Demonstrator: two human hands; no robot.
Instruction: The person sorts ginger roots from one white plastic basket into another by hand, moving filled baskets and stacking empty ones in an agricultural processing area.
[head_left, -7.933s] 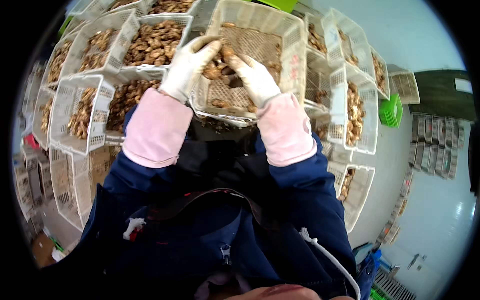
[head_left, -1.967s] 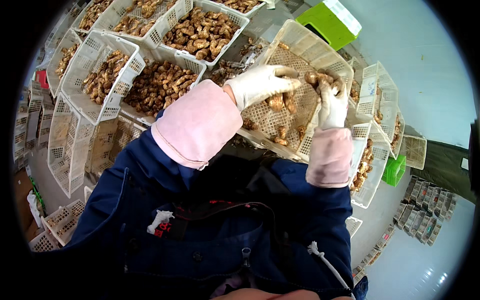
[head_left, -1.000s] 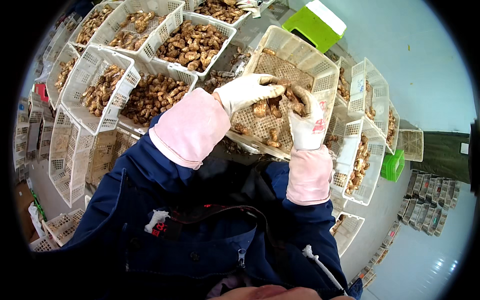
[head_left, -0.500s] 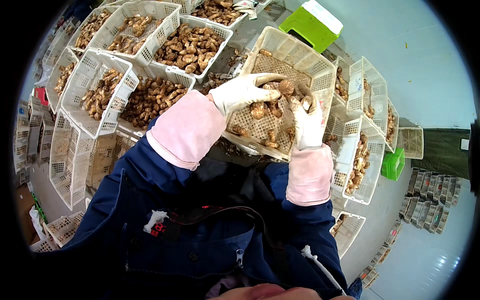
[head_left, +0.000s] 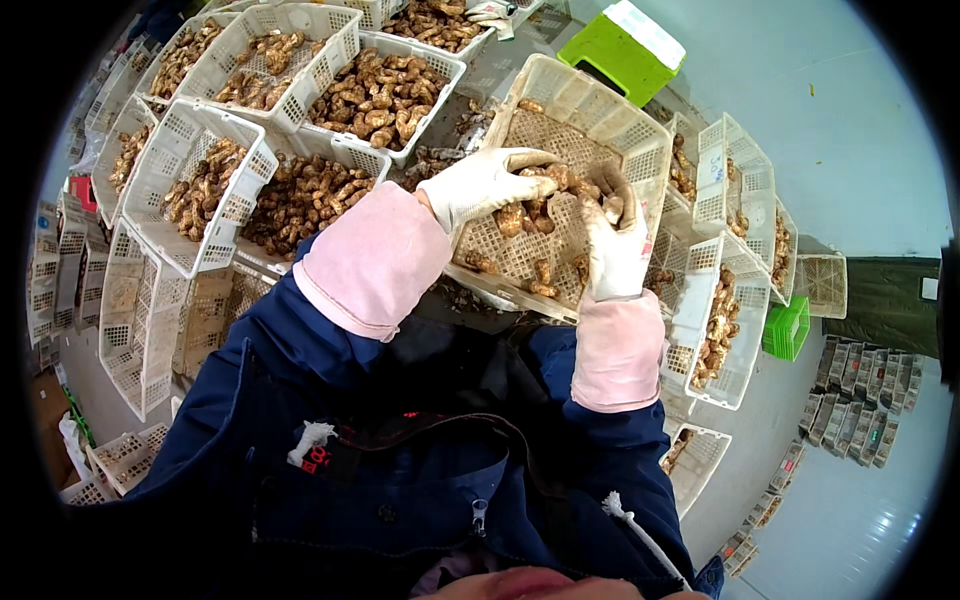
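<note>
White gloves with brown-stained fingers cover both hands, and pink cuffs sit over my blue sleeves. My left hand [head_left: 488, 186] curls its thumb and fingers around a brown mushroom [head_left: 562, 178] above the dirty white crate [head_left: 590, 92] in front of me. Close on its right, my right hand [head_left: 614, 235] has its fingers bent round a pale-stemmed mushroom [head_left: 612, 208], partly hidden by the glove. Under the hands, several mushrooms [head_left: 522, 218] lie on the crate's mesh bottom. A few more sit along its near side.
At the left stand stacked white crates of mushrooms [head_left: 380, 98]. More crates [head_left: 718, 320] rise close on the right. A lime-green box with a white top [head_left: 622, 52] stands beyond the work crate. Green baskets [head_left: 786, 328] and rows of grey crates [head_left: 862, 400] are farther right.
The mushroom at my left fingertips has turned and sits slightly lower. My right fingers have shifted and bent over more. The crates and arms stay nearly still.
</note>
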